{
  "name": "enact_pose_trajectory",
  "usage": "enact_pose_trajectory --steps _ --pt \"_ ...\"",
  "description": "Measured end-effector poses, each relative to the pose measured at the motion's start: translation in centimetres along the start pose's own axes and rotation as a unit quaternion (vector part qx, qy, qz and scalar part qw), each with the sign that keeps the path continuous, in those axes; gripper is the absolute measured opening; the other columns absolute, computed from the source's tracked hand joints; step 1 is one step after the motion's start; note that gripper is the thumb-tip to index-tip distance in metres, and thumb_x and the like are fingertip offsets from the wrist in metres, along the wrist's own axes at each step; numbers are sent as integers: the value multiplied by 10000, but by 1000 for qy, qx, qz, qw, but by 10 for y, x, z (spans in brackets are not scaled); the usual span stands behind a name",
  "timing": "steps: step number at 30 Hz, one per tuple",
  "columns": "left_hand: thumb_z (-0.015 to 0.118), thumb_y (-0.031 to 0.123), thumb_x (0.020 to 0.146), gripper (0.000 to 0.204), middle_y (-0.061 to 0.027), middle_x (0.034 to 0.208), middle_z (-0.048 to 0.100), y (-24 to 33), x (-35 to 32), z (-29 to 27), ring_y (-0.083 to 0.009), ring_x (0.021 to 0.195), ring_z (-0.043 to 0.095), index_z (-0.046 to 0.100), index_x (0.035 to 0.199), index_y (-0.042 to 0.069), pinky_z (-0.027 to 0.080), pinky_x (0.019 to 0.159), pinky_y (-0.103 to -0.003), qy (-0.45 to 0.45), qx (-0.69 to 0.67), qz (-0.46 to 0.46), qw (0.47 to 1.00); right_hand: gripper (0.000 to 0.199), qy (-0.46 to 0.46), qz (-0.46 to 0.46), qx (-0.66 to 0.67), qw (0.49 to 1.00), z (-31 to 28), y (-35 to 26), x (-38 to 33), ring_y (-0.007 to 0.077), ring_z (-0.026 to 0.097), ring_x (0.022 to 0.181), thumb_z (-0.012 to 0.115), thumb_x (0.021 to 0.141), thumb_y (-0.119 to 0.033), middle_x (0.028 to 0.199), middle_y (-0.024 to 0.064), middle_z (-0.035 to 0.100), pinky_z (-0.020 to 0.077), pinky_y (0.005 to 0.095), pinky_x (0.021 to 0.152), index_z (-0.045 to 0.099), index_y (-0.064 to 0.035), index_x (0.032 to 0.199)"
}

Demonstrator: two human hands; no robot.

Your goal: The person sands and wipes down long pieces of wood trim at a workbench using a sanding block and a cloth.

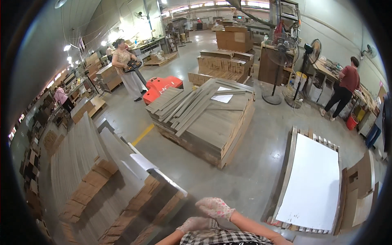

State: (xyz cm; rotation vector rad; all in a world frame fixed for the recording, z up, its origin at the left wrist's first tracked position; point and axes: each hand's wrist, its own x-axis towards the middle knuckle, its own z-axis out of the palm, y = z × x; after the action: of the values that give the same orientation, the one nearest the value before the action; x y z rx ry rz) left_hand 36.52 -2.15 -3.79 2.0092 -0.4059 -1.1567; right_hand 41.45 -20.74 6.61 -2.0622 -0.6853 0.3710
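Both my hands wear pale gloves with a pink-red pattern and are held close together in front of my checked shirt. My right hand [215, 208] points leftward, its fingers drawn together in a loose curl, with nothing seen in it. Just below it, my left hand [197, 224] lies against the shirt, and its fingertips are not distinguishable. Nearest to my hands is a stack of long grey boards [141, 200] at the lower left, with a white paper sheet [143, 161] on it. My hands do not touch this stack.
Ahead stands a pallet-sized stack of grey panels [216, 126] topped with loose strips [183, 107]. A person [121, 61] holds the handle of a red pallet truck [163, 86] behind it. A white-topped pallet [312, 183] lies right. Another person [349, 85] stands at a bench near fans [314, 51].
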Motion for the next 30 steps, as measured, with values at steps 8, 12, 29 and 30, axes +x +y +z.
enact_pose_trajectory --steps 8,12,29,30 --pt "522 257 939 260 -82 1110 649 14 104 -130 -278 1040 627 671 1137 179 516 872 -390 94 198 70 973 339 2 303 -37 952 -43 288 41 308 642 1029 519 872 -282 1062 157 688 497 380 896 694 -108 1104" --pt "586 329 868 154 -91 995 635 30 118 -204 -312 928 620 695 930 239 523 798 -427 208 287 107 929 347 -1 442 4 897 -81 357 -8 309 653 981 543 808 -289 1047 161 697 504 398 855 717 -98 1039" --pt "573 237 897 274 -163 1090 651 0 155 -322 -337 1094 583 654 1076 45 463 956 -431 403 96 -140 899 266 -16 393 200 897 -192 503 278 176 646 674 611 860 -184 832 81 688 511 298 588 677 -10 1050" --pt "585 258 903 275 -152 1070 655 -14 144 -334 -332 1086 587 662 1075 59 467 952 -428 455 94 -147 873 266 -9 389 187 902 -185 496 307 162 633 633 622 853 -181 802 75 683 503 288 561 678 -11 1050"
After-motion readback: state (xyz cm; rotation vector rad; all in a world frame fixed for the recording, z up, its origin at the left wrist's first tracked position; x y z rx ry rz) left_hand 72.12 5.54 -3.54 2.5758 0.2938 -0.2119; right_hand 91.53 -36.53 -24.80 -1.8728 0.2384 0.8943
